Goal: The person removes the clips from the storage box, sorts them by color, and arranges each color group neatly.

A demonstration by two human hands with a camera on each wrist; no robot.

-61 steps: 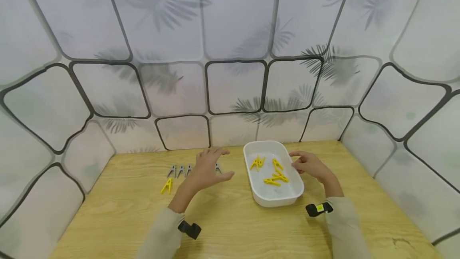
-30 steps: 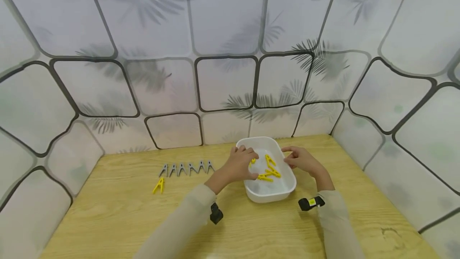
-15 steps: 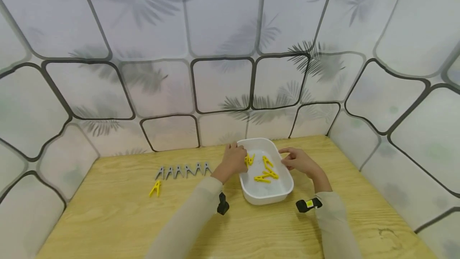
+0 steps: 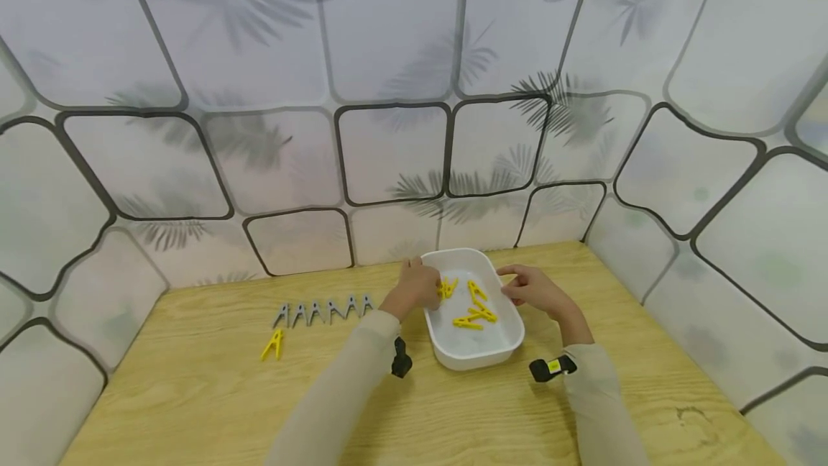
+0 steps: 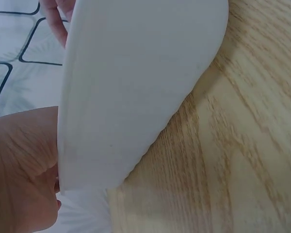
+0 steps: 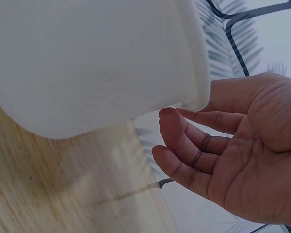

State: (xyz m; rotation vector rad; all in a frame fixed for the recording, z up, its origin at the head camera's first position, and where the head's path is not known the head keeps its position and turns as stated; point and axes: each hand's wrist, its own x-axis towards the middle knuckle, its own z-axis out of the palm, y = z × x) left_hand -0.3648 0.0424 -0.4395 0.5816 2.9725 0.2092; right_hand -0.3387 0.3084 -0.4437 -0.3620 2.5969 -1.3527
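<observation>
Both hands are at a white plastic tray (image 4: pixel 466 362) on the wooden table. My left hand (image 4: pixel 417 286) grips the tray's left rim, with its fingers mostly hidden behind the wall in the left wrist view. At the right rim my right hand (image 4: pixel 540 290) pinches the edge; in the right wrist view curled fingertips (image 6: pixel 170 127) sit at the corner of the wall. Several yellow clothespins (image 4: pixel 481 313) lie inside the tray, some of them close beside my left thumb.
A row of several grey clothespins (image 4: pixel 315 308) stretches across the table (image 4: pixel 213 380) left of the tray. Just in front of that row's left end is one yellow clothespin (image 4: pixel 276 340). A patterned wall (image 4: pixel 394 153) encloses the back and sides.
My left hand has moved right from over the grey clothespins, across the tray's left part, then back onto its left rim. My right hand has stayed at the right rim.
</observation>
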